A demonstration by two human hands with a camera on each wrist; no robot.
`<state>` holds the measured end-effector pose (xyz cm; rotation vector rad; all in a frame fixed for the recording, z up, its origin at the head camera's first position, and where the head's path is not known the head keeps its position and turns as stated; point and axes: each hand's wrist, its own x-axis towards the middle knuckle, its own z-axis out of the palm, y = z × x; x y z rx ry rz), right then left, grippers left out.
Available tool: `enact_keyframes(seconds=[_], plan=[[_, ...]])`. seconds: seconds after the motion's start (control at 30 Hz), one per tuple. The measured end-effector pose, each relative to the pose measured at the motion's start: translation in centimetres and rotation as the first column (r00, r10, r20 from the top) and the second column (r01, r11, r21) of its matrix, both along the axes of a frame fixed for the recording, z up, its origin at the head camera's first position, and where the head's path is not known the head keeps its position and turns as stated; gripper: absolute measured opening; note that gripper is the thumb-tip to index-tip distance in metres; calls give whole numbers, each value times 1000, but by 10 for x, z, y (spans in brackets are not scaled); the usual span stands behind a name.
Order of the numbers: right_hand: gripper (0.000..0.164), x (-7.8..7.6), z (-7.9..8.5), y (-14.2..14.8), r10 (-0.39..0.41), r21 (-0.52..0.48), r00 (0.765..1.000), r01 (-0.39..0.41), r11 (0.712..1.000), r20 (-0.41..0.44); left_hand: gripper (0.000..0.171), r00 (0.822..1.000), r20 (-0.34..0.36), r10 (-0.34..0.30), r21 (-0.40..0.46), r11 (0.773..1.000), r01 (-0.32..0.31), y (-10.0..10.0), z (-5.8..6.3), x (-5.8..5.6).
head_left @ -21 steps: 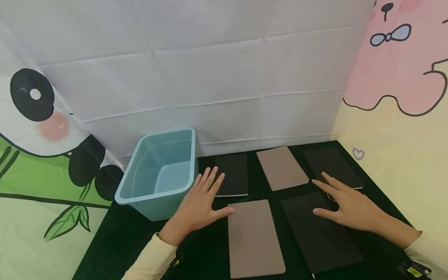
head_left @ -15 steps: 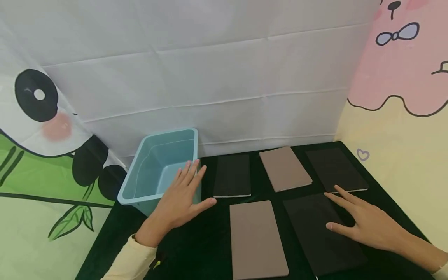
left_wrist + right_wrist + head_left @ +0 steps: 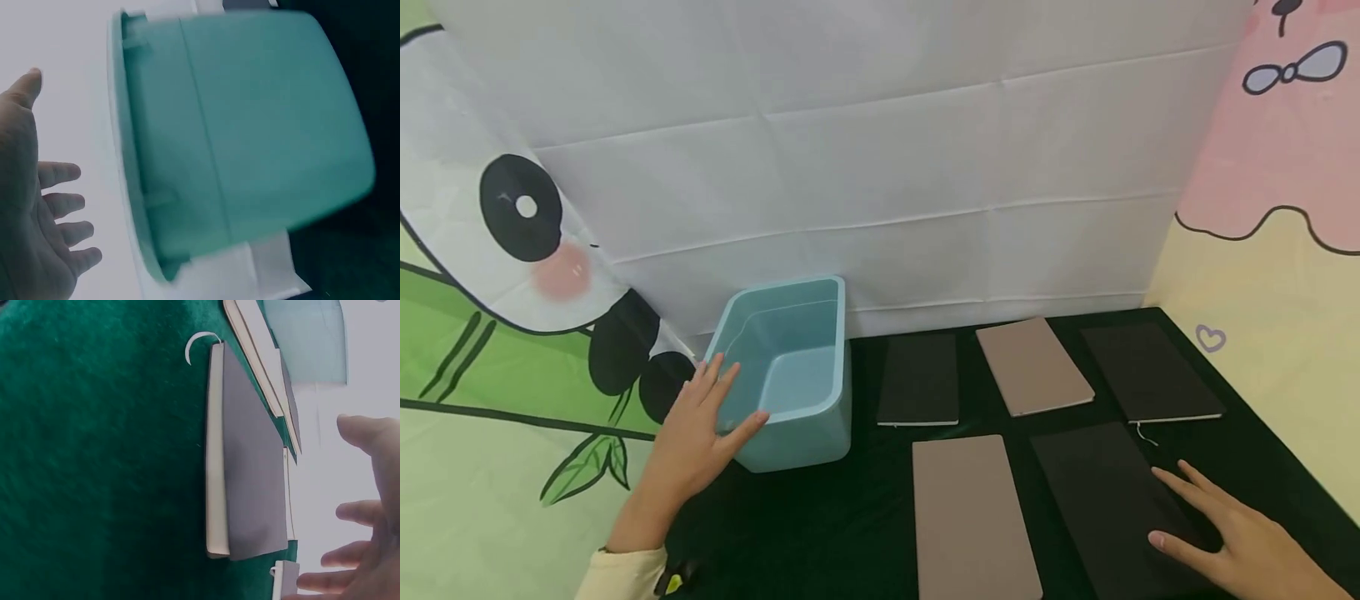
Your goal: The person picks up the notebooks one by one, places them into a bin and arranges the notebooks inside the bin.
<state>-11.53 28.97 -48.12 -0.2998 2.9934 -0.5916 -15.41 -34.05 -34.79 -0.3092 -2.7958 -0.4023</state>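
Observation:
My left hand (image 3: 688, 442) is at the left side of a light blue plastic bin (image 3: 797, 442), with its fingers spread. In the left wrist view a gap shows between these fingers and the bin's rim (image 3: 128, 162). Nothing lies inside the bin. My right hand (image 3: 1240, 537) hovers over the right part of the near black notebook (image 3: 1105, 492), fingers extended and holding nothing. In the right wrist view a notebook with a pale ribbon (image 3: 253, 469) lies flat, apart from that hand. Beside the near black notebook lies a tan notebook (image 3: 973, 517).
Along the back of the dark green cloth (image 3: 820, 533) lie a small black notebook (image 3: 919, 379), a tan notebook (image 3: 1036, 367) and a larger black notebook (image 3: 1150, 371) with a ribbon. A white curtain (image 3: 910, 167) hangs behind, and printed cloth (image 3: 1285, 333) borders the right.
My left hand has moved left, from in front of the small black notebook to the bin's left side. The right hand has drawn back toward the lower right. The head view has turned slightly left.

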Motion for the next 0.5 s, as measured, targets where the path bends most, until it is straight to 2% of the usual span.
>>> enact_keyframes(seconds=[0.13, 0.27, 0.43, 0.5], plan=[[90, 4, -11, 0, -41, -1, 998, 41, 999, 57, 88, 997, 41, 67, 84, 994, -70, -26, -7, 5], [97, 6, -20, 0, -90, 13, 985, 89, 996, 144, 93, 986, 118, 118, 179, 974, -137, -43, -14, 6], [102, 8, -29, 1, -134, 35, 950, 129, 991, 282, 102, 975, 155, 159, 205, 960, -189, -52, -26, 5], [102, 9, -33, 1, -140, 45, 940, 132, 990, 312, 104, 973, 153, 172, 203, 958, -201, -55, -32, 4]])
